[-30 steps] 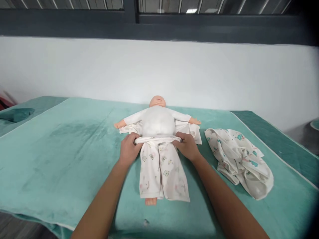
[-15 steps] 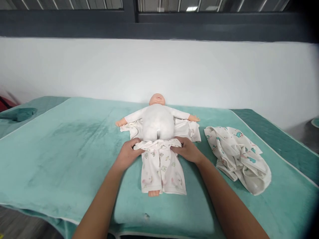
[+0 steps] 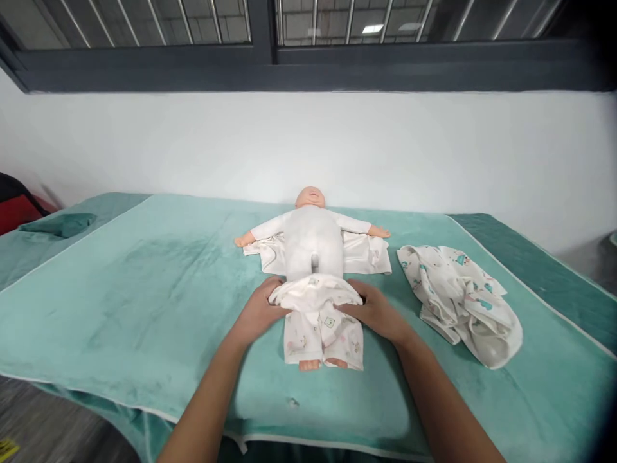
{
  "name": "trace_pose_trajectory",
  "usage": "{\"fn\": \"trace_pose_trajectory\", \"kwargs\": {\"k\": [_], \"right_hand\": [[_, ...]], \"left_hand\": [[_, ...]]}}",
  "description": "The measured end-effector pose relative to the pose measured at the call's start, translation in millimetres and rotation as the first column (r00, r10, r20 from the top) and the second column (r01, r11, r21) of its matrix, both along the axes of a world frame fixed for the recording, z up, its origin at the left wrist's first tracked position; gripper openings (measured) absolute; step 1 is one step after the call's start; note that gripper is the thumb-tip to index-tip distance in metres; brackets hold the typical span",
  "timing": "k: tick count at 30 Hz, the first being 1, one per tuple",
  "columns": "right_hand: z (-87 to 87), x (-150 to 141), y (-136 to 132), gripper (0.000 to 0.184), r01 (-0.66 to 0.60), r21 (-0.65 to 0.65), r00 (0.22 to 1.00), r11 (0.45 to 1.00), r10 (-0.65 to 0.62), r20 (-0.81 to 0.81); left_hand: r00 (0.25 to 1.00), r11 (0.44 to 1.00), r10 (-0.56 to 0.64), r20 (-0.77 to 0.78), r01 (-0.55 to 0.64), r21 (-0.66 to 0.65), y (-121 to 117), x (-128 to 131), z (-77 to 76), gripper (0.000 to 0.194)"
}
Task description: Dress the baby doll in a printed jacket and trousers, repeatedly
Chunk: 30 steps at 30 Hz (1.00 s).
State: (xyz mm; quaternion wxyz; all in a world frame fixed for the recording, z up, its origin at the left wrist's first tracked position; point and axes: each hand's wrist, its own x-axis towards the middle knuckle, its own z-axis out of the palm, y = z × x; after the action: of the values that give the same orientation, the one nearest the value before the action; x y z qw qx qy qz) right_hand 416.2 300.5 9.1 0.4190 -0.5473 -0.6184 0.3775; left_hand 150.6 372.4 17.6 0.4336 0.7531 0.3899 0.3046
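Note:
A baby doll (image 3: 314, 235) with a white cloth body lies on its back, head toward the wall and arms spread. White printed baby trousers (image 3: 324, 334) cover its legs, the waistband folded outward around the thighs; both feet show at the cuffs. My left hand (image 3: 264, 308) grips the waistband's left edge, thumb on top. Closed on the right edge is my right hand (image 3: 373, 310); the fingertips of both hands are hidden by cloth. Beneath the doll's back and arms a white baby shirt (image 3: 367, 253) lies spread out.
To the right lies a crumpled white garment (image 3: 463, 302) with teal prints. All rest on a green plush cover (image 3: 144, 308) over the bed. The white wall (image 3: 193, 141) and a barred window (image 3: 313, 22) stand behind; a red and black object (image 3: 19, 206) sits far left.
Both hands have drawn the waistband down toward me, and more of the doll's lower body shows. A second foot now peeks out at the right cuff. The camera view has tilted up slightly.

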Motion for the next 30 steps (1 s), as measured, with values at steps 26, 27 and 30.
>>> {"fn": "trace_pose_trajectory", "kwargs": {"k": [26, 27, 30], "right_hand": [[45.1, -42.3, -111.3, 0.014, 0.086, -0.132, 0.996, 0.988, -0.085, 0.011], [55.2, -40.0, -115.7, 0.013, 0.017, -0.142, 0.999, 0.990, -0.024, -0.046], [85.0, -37.0, -119.2, 0.013, -0.188, -0.102, 0.977, 0.977, 0.176, -0.122]], "left_hand": [[0.987, 0.990, -0.127, -0.103, 0.121, -0.069, -111.2, -21.3, 44.7, 0.041], [0.979, 0.977, -0.191, -0.075, 0.182, -0.116, -111.7, -27.0, 56.9, 0.038], [0.928, 0.922, -0.366, -0.076, 0.350, -0.166, -105.2, -45.3, 93.2, 0.036]]}}
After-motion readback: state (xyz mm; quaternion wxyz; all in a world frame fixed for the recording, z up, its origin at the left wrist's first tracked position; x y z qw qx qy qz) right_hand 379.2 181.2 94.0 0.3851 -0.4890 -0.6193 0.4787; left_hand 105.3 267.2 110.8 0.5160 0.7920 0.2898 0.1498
